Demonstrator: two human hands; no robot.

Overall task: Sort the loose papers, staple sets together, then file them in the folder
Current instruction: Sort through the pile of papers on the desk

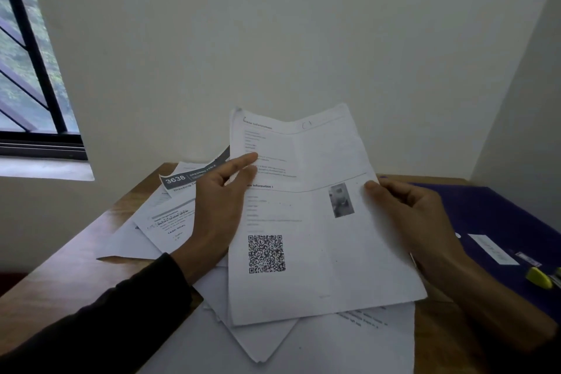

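Centre frame: the person holds a printed sheet with a QR code and a small photo, raised and tilted over the desk. The right hand, centre right, pinches the sheet's right edge, thumb on the face and fingers curled behind. The left hand, centre left, has its fingers nearly straight, tips touching the sheet's left margin; whether the thumb grips behind is not visible.

Loose papers lie fanned and overlapping under and to the left of the held sheet, running to the lower middle of the frame. The dark blue folder lies flat at right, with a yellow object, probably the stapler, resting on it at the right edge.

Risks, as judged:
- The sheet is creased and held firmly at one edge only; it may sag or slip from the pinch.
- More sheets may cling behind it; a mixed set could get stapled.
- The pile is askew; a sleeve sweeping low could push papers off the near edge.
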